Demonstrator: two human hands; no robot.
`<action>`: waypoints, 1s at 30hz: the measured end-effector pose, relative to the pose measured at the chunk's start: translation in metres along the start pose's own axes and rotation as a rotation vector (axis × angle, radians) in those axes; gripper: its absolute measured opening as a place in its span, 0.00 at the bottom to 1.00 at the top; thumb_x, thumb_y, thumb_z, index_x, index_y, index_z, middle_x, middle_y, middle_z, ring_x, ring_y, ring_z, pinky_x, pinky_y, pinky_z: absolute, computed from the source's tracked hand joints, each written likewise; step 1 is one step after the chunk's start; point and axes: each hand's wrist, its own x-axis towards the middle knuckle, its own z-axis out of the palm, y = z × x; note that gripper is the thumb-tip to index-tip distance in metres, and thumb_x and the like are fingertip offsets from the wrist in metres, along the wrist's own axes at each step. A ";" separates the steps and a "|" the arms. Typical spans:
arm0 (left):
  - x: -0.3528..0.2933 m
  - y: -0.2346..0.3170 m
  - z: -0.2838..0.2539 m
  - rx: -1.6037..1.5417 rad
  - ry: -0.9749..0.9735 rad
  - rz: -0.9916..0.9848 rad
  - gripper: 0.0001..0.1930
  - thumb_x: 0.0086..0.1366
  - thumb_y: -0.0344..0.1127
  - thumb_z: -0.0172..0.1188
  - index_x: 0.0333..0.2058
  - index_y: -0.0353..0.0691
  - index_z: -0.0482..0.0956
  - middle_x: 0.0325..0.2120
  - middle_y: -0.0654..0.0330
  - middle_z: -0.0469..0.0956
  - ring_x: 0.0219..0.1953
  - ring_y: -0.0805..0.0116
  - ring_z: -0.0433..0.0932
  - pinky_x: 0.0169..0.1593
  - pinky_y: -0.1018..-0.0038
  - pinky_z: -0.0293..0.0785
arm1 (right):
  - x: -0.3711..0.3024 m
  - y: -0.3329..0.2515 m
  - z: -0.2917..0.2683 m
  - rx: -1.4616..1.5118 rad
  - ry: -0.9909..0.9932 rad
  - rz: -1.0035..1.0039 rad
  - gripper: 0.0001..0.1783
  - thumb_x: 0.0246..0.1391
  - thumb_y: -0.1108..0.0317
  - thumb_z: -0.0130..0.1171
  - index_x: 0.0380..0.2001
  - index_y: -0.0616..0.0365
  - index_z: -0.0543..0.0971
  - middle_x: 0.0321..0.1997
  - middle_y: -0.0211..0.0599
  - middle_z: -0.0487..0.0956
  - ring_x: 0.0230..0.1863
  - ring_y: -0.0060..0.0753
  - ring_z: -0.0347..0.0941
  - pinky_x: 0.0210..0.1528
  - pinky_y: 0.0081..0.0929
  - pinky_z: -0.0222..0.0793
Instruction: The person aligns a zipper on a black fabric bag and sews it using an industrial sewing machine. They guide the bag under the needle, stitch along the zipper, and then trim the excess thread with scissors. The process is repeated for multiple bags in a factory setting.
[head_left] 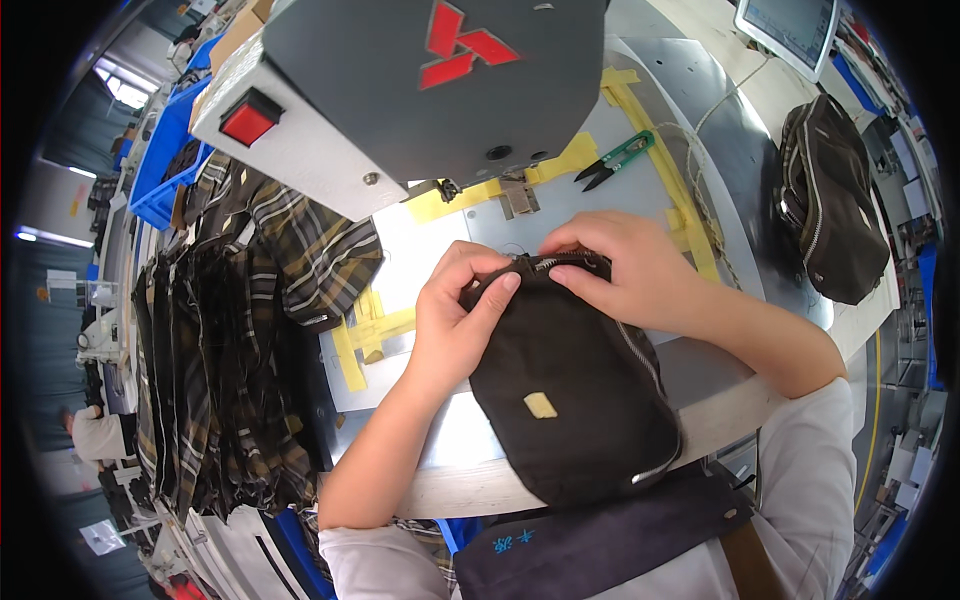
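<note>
A dark brown fabric pouch (pixel 585 400) with zippers lies in front of me, its lower end at the table's near edge. My left hand (pixel 460 310) pinches its top edge beside the end of a zipper, thumb on the near face. Just to the right, my right hand (pixel 630 270) grips the same edge along the metal zipper teeth, thumb in front and fingers behind. A small pale yellow patch (pixel 540 405) sits on the pouch's face. Another zipper curves down its right side. The sewing machine head (pixel 430 90) stands just beyond my hands.
Green-handled thread snips (pixel 618 160) lie on the taped plate beyond my right hand. A second dark zippered pouch (pixel 830 200) rests at the right. Plaid fabric pieces (pixel 230 330) are heaped at the left, near a blue bin (pixel 165 185). A screen (pixel 790 28) stands at the back right.
</note>
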 end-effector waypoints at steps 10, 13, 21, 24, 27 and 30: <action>-0.009 0.010 -0.005 0.489 0.008 0.752 0.16 0.41 0.13 0.66 0.26 0.40 0.73 0.29 0.60 0.72 0.27 0.66 0.74 0.30 0.75 0.72 | -0.007 0.014 0.001 0.150 0.114 -0.432 0.14 0.33 0.78 0.66 0.29 0.56 0.80 0.37 0.31 0.77 0.35 0.34 0.76 0.36 0.27 0.72; -0.009 0.007 -0.002 0.487 0.064 0.881 0.14 0.37 0.27 0.72 0.24 0.46 0.78 0.25 0.65 0.72 0.22 0.69 0.75 0.22 0.76 0.69 | -0.011 0.009 -0.001 0.107 0.138 -0.511 0.11 0.35 0.77 0.66 0.27 0.54 0.80 0.36 0.30 0.77 0.35 0.33 0.76 0.34 0.27 0.72; -0.009 0.014 0.000 0.434 -0.032 0.669 0.14 0.41 0.23 0.69 0.30 0.42 0.78 0.25 0.65 0.75 0.24 0.70 0.75 0.25 0.76 0.70 | -0.010 0.009 0.000 0.044 0.192 -0.505 0.09 0.39 0.72 0.68 0.28 0.53 0.80 0.33 0.29 0.78 0.32 0.33 0.75 0.32 0.27 0.71; -0.011 0.024 0.006 0.152 -0.151 0.143 0.12 0.52 0.24 0.64 0.37 0.37 0.77 0.27 0.65 0.77 0.27 0.76 0.74 0.30 0.79 0.70 | -0.012 0.012 0.003 0.121 0.098 -0.276 0.08 0.44 0.68 0.68 0.29 0.55 0.80 0.30 0.32 0.78 0.30 0.36 0.75 0.32 0.27 0.69; -0.012 0.021 0.003 -0.062 -0.249 -0.168 0.10 0.62 0.28 0.60 0.42 0.35 0.75 0.30 0.67 0.77 0.32 0.83 0.70 0.36 0.83 0.68 | -0.013 0.004 0.003 0.324 -0.023 0.023 0.10 0.53 0.64 0.65 0.30 0.59 0.79 0.26 0.34 0.77 0.27 0.31 0.72 0.29 0.26 0.66; -0.010 0.020 0.001 -0.186 -0.302 -0.290 0.10 0.61 0.27 0.60 0.42 0.35 0.74 0.32 0.67 0.76 0.34 0.83 0.70 0.39 0.83 0.68 | -0.013 0.000 0.001 0.499 -0.114 0.219 0.09 0.55 0.66 0.63 0.31 0.60 0.78 0.27 0.32 0.76 0.28 0.24 0.70 0.31 0.24 0.64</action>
